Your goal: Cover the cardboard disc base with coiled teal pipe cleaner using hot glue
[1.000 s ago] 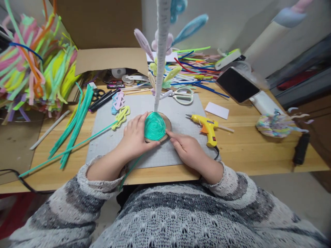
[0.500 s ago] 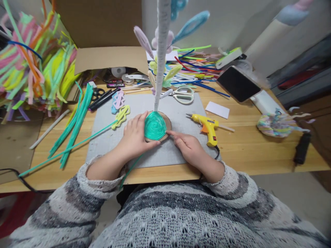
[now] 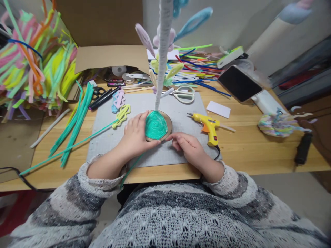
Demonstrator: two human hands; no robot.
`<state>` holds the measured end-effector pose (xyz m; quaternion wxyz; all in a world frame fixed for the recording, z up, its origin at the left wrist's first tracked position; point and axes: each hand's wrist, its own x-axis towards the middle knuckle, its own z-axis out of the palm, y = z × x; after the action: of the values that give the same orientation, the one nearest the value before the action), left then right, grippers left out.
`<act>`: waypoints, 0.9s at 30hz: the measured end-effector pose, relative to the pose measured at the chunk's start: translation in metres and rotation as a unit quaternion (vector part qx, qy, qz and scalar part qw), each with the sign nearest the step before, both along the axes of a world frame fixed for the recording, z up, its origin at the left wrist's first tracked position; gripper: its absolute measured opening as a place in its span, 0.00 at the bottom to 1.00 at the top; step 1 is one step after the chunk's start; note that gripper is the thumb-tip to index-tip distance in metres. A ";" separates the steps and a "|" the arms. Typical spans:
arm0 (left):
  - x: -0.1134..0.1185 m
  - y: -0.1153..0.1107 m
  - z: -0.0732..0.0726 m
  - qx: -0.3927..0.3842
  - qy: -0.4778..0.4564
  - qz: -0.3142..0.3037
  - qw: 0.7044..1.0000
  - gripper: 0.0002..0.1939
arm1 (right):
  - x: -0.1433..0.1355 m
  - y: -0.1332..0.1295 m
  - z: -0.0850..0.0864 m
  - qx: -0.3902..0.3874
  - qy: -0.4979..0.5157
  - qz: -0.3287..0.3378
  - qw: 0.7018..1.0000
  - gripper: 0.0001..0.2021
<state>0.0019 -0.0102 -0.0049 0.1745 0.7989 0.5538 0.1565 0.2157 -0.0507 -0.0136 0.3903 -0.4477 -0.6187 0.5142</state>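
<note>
- Coiled disc (image 3: 156,125): teal green, in spiral rings
- Wood slice (image 3: 169,123): tan
- Stem (image 3: 162,55): white
- Glue gun (image 3: 212,131): yellow, orange trigger (image 3: 205,128)
- Mat (image 3: 160,156) near the front edge of the desk (image 3: 250,148): pale grey
- Knitted sweater (image 3: 170,213): light grey and charcoal stripes

The right hand (image 3: 191,146) has moved. 1 second ago, its pointing finger (image 3: 172,136) lay over the wood (image 3: 169,122), with the tip right by the edge of the green coil (image 3: 156,126). Now the tip is lower, down at the near right rim of the wood. The bit of green edge it was by now shows more. The hand has changed shape too: more of the curled fingers show under the thumb. The whole view has slid a tiny bit.
</note>
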 end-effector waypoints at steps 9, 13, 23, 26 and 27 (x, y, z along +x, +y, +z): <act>0.001 0.000 0.001 -0.006 0.004 0.007 1.000 0.53 | -0.003 0.004 0.009 -0.062 0.096 -0.012 0.993 0.11; 0.001 0.000 0.002 -0.007 0.001 0.005 1.000 0.53 | -0.002 0.000 0.007 -0.066 0.080 -0.050 0.993 0.08; 0.000 0.000 0.003 -0.020 0.010 0.002 1.000 0.54 | -0.001 0.004 0.002 -0.066 0.155 -0.132 0.977 0.11; 0.000 0.000 0.004 -0.023 0.015 0.000 1.000 0.54 | 0.000 0.007 0.000 -0.065 0.169 -0.138 0.974 0.13; 0.001 0.000 0.004 -0.023 0.016 -0.001 1.000 0.54 | 0.000 0.008 0.000 -0.065 0.173 -0.140 0.973 0.13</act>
<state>0.0024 -0.0100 -0.0008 0.1837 0.7978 0.5592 0.1307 0.2159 -0.0430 -0.0136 0.5296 -0.4583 -0.4387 0.5631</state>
